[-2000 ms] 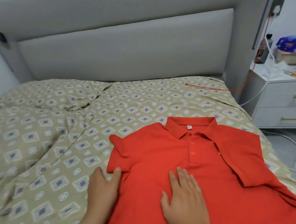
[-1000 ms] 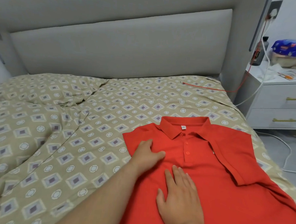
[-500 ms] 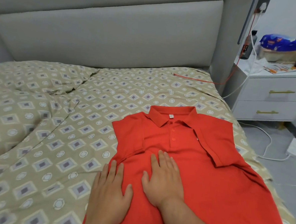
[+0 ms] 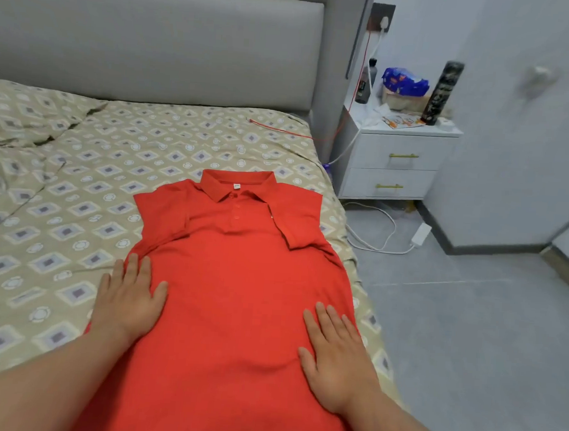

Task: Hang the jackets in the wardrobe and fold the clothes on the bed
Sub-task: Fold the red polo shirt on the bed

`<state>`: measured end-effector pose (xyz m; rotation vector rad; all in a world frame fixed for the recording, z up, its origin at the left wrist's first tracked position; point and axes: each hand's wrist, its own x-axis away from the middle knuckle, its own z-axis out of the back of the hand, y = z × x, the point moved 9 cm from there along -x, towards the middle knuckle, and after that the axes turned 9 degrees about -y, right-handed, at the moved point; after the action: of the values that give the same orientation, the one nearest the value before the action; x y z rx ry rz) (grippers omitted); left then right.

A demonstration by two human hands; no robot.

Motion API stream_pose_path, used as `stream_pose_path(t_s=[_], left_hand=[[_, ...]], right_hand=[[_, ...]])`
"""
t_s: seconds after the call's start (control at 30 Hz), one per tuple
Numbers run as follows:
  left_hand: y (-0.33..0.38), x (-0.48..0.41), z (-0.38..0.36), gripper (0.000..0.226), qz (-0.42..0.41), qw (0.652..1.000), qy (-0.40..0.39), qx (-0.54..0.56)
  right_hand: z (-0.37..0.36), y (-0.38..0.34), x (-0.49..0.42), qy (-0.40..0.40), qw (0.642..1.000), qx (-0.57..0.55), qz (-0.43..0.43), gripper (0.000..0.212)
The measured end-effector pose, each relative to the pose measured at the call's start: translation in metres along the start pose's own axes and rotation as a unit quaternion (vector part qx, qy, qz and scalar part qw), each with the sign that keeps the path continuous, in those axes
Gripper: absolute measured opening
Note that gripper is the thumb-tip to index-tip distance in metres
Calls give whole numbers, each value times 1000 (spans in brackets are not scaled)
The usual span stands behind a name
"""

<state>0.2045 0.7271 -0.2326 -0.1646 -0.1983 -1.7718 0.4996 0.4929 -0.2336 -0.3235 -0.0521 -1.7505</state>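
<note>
A red polo shirt (image 4: pixel 236 279) lies face up on the bed (image 4: pixel 77 202), collar toward the headboard, with both short sleeves folded inward over the chest. My left hand (image 4: pixel 128 299) lies flat on the shirt's left edge, fingers straight, partly on the bedsheet. My right hand (image 4: pixel 334 355) presses flat on the shirt's right side near the mattress edge. Neither hand holds anything.
A grey padded headboard (image 4: pixel 154 40) stands at the back. A white nightstand (image 4: pixel 396 162) with bottles and a blue packet sits right of the bed. Cables and a white adapter (image 4: pixel 420 233) lie on the grey floor. A red cable (image 4: pixel 281 132) lies across the sheet.
The left sleeve was folded inward. My right hand slid from the shirt's middle to its right side; my left hand stays flat on the left edge. The view swung right.
</note>
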Motion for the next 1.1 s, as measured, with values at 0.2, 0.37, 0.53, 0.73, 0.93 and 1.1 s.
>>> stream_pose_path(t_s=[0.2, 0.37, 0.53, 0.73, 0.93, 1.1], left_hand=[[-23, 83, -22, 94, -25, 999, -21, -22], [-53, 161, -30, 84, 10, 998, -22, 51], [-94, 223, -28, 52, 105, 980, 32, 163], [-111, 245, -29, 20, 150, 928, 20, 339], [-127, 231, 4, 26, 145, 786, 44, 600], [-105, 213, 55, 37, 113, 501, 13, 858]], right_hand=[[-20, 25, 46, -34, 996, -19, -81, 69], [-23, 23, 79, -59, 992, -37, -102, 70], [-13, 30, 129, -6, 961, -153, -229, 80], [-1, 42, 153, -31, 892, -362, -269, 50], [31, 52, 153, 38, 764, -609, -209, 30], [55, 59, 154, 81, 543, -823, -148, 50]])
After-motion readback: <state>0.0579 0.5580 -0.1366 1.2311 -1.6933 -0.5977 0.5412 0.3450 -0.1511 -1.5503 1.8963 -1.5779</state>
